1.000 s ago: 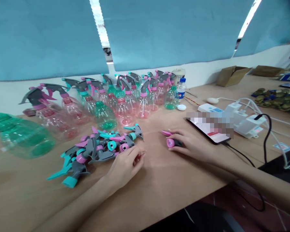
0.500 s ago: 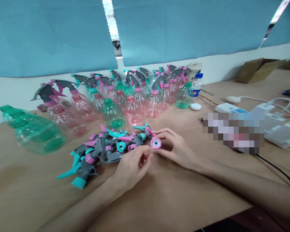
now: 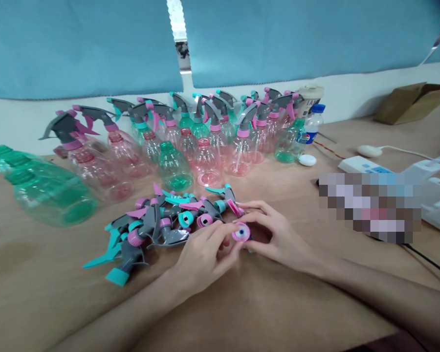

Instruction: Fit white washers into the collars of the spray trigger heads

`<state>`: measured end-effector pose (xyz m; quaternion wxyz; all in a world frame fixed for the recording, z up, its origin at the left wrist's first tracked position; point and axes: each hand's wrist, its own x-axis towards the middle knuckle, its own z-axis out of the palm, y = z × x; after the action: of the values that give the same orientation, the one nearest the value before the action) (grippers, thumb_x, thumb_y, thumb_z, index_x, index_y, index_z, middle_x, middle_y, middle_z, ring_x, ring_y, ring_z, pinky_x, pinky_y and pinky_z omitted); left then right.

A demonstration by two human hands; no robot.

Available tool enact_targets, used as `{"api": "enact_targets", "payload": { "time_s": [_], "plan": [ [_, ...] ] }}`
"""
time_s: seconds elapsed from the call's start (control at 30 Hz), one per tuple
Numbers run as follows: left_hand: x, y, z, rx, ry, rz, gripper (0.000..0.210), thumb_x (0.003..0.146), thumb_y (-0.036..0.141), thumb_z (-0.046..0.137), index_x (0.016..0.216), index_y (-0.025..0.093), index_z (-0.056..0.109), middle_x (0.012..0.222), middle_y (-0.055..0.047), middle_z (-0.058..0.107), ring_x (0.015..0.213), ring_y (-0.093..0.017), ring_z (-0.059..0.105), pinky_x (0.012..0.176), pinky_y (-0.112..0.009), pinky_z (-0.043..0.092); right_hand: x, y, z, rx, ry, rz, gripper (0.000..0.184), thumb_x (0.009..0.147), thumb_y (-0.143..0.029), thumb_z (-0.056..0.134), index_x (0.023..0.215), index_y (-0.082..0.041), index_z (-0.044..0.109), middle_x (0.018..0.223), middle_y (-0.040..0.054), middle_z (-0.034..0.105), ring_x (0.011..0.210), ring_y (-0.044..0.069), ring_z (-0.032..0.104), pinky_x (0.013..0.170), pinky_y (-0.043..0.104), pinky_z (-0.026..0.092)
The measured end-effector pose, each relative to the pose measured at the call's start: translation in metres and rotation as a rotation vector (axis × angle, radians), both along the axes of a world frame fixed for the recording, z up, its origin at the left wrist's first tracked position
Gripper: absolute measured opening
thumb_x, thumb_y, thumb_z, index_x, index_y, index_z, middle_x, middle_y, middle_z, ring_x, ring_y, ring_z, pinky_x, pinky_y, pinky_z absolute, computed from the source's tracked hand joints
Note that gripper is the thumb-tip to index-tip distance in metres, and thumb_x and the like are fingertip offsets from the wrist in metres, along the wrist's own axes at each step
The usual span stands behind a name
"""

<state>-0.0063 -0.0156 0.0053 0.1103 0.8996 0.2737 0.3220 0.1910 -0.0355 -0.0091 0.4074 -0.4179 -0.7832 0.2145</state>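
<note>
Between my hands is a trigger spray head (image 3: 241, 232) with a pink collar, its open underside facing me. My left hand (image 3: 209, 249) pinches the collar from the left with thumb and fingertips. Curled around its other side, my right hand (image 3: 275, 234) grips the body, most of which its fingers hide. A heap of loose spray heads (image 3: 150, 230) in grey, pink and turquoise lies just left of the hands. Behind the heap stand a green bottle without a head (image 3: 175, 168) and a pink one likewise (image 3: 208, 166).
Rows of pink and green bottles with spray heads (image 3: 242, 151) line the back. Green bottles (image 3: 55, 195) stand at left. At right are a Pepsi bottle (image 3: 313, 128), a white round lid (image 3: 307, 160), a power strip (image 3: 364, 166), a blurred-out object (image 3: 370, 208) and a cardboard box (image 3: 410, 105).
The view has shifted a little. My left fingers have moved up onto the pink collar, and the spray head sits slightly lower between both hands.
</note>
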Motion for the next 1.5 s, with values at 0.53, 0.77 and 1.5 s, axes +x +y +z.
{"api": "enact_targets", "payload": {
  "time_s": [0.53,0.77,1.5],
  "plan": [
    [0.000,-0.002,-0.004,0.128,0.041,0.000,0.021,0.092,0.020,0.048,0.107,0.014,0.061,0.062,0.002,0.056,0.053,-0.010,0.051,0.051,-0.020,0.043,0.005,0.005,-0.003,-0.013,0.027,0.052,0.029,0.080,-0.024,0.068,0.109,-0.024,0.064,0.121,0.0078,0.055,0.113,0.020,0.055,0.096,0.036,0.047],
    [0.001,-0.001,-0.008,-0.020,-0.007,-0.038,0.020,0.092,0.016,0.047,0.110,0.012,0.057,0.076,-0.002,0.067,0.061,-0.011,0.058,0.059,-0.022,0.047,0.007,0.007,-0.005,-0.009,0.020,0.058,0.030,0.080,-0.028,0.069,0.110,-0.025,0.063,0.121,0.0072,0.055,0.113,0.021,0.056,0.095,0.038,0.048],
    [-0.001,-0.001,-0.013,-0.065,0.046,0.060,0.030,0.090,0.017,0.045,0.118,0.014,0.056,0.060,0.004,0.055,0.049,-0.010,0.046,0.051,-0.022,0.038,0.008,0.007,-0.004,0.028,-0.036,-0.066,0.027,0.080,-0.028,0.068,0.106,-0.025,0.065,0.118,0.0064,0.058,0.110,0.021,0.058,0.095,0.039,0.050]
  ]
}}
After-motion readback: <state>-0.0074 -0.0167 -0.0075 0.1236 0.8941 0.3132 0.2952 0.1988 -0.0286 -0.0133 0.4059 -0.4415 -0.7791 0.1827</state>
